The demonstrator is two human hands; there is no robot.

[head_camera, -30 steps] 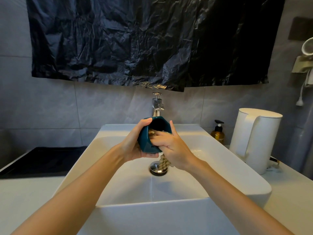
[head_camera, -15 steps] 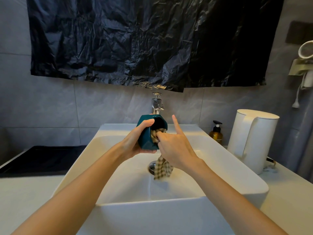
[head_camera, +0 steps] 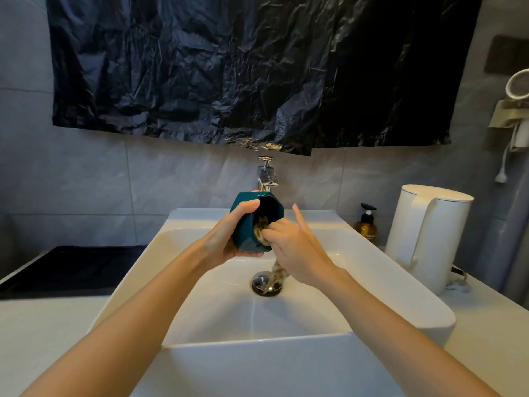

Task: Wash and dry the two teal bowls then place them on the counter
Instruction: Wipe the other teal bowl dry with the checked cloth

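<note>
teal bowl point(head_camera: 246, 224) above the sink point(head_camera: 372, 253), left hand point(head_camera: 229, 239) curled around it, right hand point(head_camera: 292, 247) pinching a checked cloth point(head_camera: 261, 234) inside

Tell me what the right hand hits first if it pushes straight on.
Likely the inside of the teal bowl: the right hand pinches the checked cloth at its mouth, pointing in; depth there is unclear.

Grey tile wall point(head_camera: 86, 181), black plastic sheet point(head_camera: 229, 67) hung; dark hob point(head_camera: 71, 267), possibly, left.

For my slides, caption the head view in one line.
Left hand holds a teal bowl over the sink while the right hand wipes inside it with a checked cloth.
</note>
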